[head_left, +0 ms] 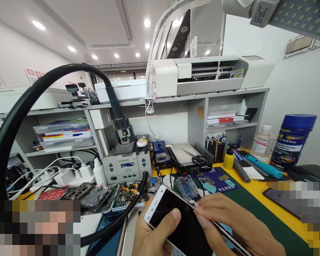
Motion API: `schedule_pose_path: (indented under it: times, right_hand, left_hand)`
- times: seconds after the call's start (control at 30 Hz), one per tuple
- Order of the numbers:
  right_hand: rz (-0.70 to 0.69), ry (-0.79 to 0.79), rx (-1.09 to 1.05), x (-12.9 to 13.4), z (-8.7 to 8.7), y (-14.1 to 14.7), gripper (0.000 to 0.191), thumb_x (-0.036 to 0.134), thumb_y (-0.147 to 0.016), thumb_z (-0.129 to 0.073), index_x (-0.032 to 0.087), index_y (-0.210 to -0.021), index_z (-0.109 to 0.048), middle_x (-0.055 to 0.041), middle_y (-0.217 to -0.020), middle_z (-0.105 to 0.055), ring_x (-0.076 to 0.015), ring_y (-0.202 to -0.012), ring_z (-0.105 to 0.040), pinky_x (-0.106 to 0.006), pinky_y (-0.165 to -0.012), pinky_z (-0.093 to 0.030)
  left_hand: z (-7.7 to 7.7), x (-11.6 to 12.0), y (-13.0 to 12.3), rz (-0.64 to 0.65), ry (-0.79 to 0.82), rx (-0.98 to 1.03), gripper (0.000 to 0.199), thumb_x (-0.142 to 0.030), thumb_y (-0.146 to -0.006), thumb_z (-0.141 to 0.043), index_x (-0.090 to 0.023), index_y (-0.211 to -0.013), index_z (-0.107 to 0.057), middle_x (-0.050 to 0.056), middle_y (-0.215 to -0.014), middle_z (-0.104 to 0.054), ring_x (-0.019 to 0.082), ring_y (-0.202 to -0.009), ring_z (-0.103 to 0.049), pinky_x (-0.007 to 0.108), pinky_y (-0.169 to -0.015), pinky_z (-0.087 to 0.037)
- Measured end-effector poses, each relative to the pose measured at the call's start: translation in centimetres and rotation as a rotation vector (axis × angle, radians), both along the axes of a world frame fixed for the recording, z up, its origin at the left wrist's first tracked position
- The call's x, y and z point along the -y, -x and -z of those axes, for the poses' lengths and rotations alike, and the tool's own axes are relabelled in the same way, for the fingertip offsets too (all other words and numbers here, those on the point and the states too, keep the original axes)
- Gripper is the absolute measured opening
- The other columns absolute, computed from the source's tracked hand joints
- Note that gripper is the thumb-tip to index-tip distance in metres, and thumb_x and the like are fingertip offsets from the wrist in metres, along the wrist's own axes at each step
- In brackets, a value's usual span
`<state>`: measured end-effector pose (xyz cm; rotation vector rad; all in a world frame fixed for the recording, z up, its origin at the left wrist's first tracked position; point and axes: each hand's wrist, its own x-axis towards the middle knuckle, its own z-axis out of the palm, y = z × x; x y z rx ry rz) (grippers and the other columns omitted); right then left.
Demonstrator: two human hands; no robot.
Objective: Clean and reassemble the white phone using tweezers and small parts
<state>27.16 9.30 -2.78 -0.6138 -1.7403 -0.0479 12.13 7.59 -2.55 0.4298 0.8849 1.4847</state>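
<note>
A white smartphone (185, 217) with a dark screen is tilted in my left hand (156, 229). The thumb lies across its glass and the fingers go behind it. At the phone's right edge, my right hand (229, 222) pinches a small whitish piece (193, 203), too small to make out fully. A slender dark and silver thing (230, 240) runs below the right fingers; what it is stays partly hidden. The green mat (266, 222) lies under the right hand.
A hot-air station (126, 167) stands behind, its black hose (114, 224) arching over the left side. Circuit boards (129, 192) fill a tray near the phone. Scissors (194, 156) rest on a flat device. A blue spray can (293, 142) stands right.
</note>
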Motion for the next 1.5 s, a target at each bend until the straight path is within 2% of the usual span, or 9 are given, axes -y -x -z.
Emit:
schedule_pose_path:
  times: [0.37, 0.57, 0.73, 1.03, 1.23, 1.4, 1.5]
  right_hand:
    - [0.008, 0.013, 0.006, -0.13, -0.06, 0.05, 0.022, 0.006, -0.080, -0.067, 0.023, -0.094, -0.066, -0.0003, -0.085, -0.074, -0.0160, -0.083, -0.072, -0.021, -0.082, -0.059]
    - [-0.003, -0.018, 0.039, 0.01, -0.16, -0.24, 0.023, 0.006, -0.080, -0.065, 0.022, -0.096, -0.067, -0.0025, -0.085, -0.074, -0.0188, -0.082, -0.073, -0.025, -0.079, -0.061]
    - [-0.012, -0.006, 0.004, -0.18, -0.08, -0.15, 0.023, 0.005, -0.078, -0.067, 0.022, -0.093, -0.066, -0.0019, -0.083, -0.074, -0.0182, -0.080, -0.073, -0.025, -0.078, -0.061]
    - [-0.049, -0.018, 0.007, -0.30, -0.37, -0.19, 0.022, 0.001, -0.077, -0.066, 0.019, -0.090, -0.066, -0.0026, -0.078, -0.070, -0.0168, -0.079, -0.071, -0.024, -0.073, -0.060]
    - [-0.078, -0.016, -0.004, -0.42, -0.10, -0.22, 0.023, -0.001, -0.077, -0.066, 0.018, -0.090, -0.065, -0.0032, -0.078, -0.069, -0.0171, -0.079, -0.070, -0.024, -0.072, -0.061]
    - [-0.043, -0.011, 0.000, -0.28, -0.13, -0.04, 0.023, 0.002, -0.077, -0.067, 0.020, -0.091, -0.065, -0.0015, -0.079, -0.071, -0.0159, -0.077, -0.071, -0.022, -0.072, -0.060]
    - [-0.015, 0.000, -0.030, -0.22, -0.10, 0.20, 0.021, 0.005, -0.077, -0.069, 0.022, -0.090, -0.066, 0.0005, -0.081, -0.073, -0.0146, -0.076, -0.071, -0.020, -0.075, -0.059]
  left_hand:
    - [-0.26, -0.01, -0.06, 0.002, -0.023, 0.005, 0.072, -0.023, -0.052, -0.090, -0.012, -0.118, -0.060, 0.009, -0.077, -0.074, 0.032, -0.086, -0.071, 0.034, -0.069, -0.057]
    - [-0.26, 0.20, -0.46, -0.027, -0.026, 0.001, 0.065, -0.023, -0.051, -0.089, -0.013, -0.111, -0.066, 0.009, -0.080, -0.074, 0.033, -0.083, -0.072, 0.038, -0.072, -0.058]
    - [-0.29, 0.24, -0.48, -0.015, -0.050, -0.014, 0.056, -0.023, -0.053, -0.088, -0.013, -0.104, -0.068, 0.009, -0.077, -0.074, 0.032, -0.080, -0.072, 0.039, -0.073, -0.058]
    - [-0.16, 0.18, -0.15, 0.020, -0.067, -0.001, 0.047, -0.023, -0.057, -0.087, -0.014, -0.098, -0.069, 0.009, -0.079, -0.074, 0.029, -0.082, -0.071, 0.034, -0.073, -0.056]
    - [-0.20, 0.19, -0.12, 0.024, -0.056, -0.004, 0.055, -0.022, -0.057, -0.087, -0.013, -0.106, -0.065, 0.011, -0.083, -0.075, 0.030, -0.084, -0.071, 0.035, -0.072, -0.056]
    - [-0.25, 0.21, -0.17, 0.008, -0.043, 0.013, 0.068, -0.020, -0.057, -0.086, -0.010, -0.119, -0.059, 0.013, -0.084, -0.075, 0.031, -0.082, -0.071, 0.036, -0.072, -0.056]
    - [-0.35, 0.26, -0.23, 0.004, -0.050, 0.028, 0.069, -0.019, -0.058, -0.086, -0.009, -0.120, -0.058, 0.013, -0.084, -0.075, 0.031, -0.081, -0.071, 0.038, -0.073, -0.056]
